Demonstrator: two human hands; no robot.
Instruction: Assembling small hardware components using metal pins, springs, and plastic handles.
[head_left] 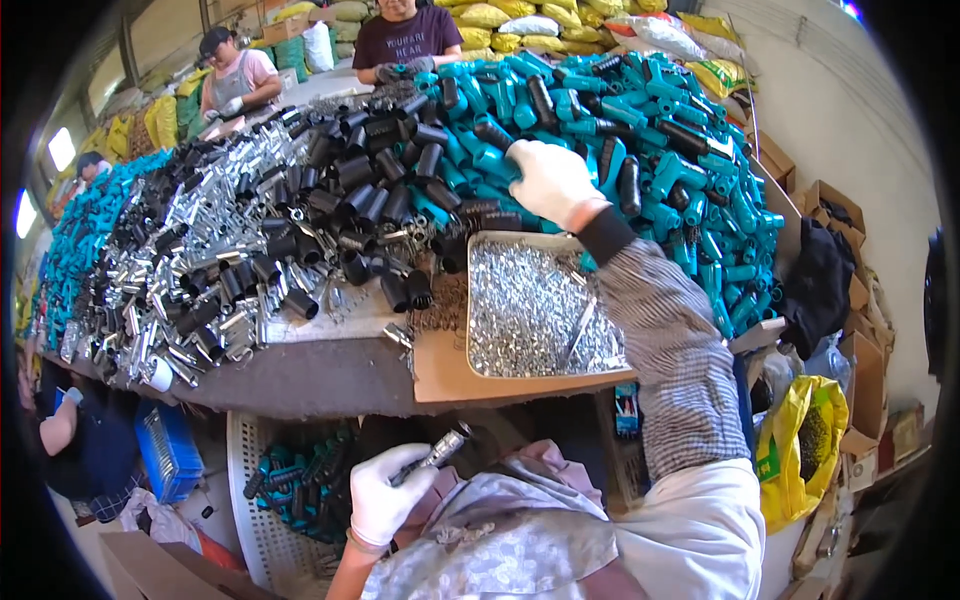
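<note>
My left hand [385, 495], in a white glove, is low in front of my body, its fingers wrapped round a slim metal cylindrical part [445, 447] with a dark ring at its upper end. The right hand [553, 183], also gloved in white, reaches forward over a big heap of teal plastic tool housings [690, 170]. Its fingers curl down against the teal pieces, and what they grip is hidden beneath them. Below that wrist, a shallow tray [468, 320] full of small shiny metal parts rests on a cardboard sheet [440, 375].
Black plastic sleeves [355, 170] and silver metal parts [150, 230] are piled to the left. Under the table edge [300, 375] stands a white basket [240, 490] holding teal pieces. A yellow sack [790, 460] and cardboard boxes line the right. Other people work across and left.
</note>
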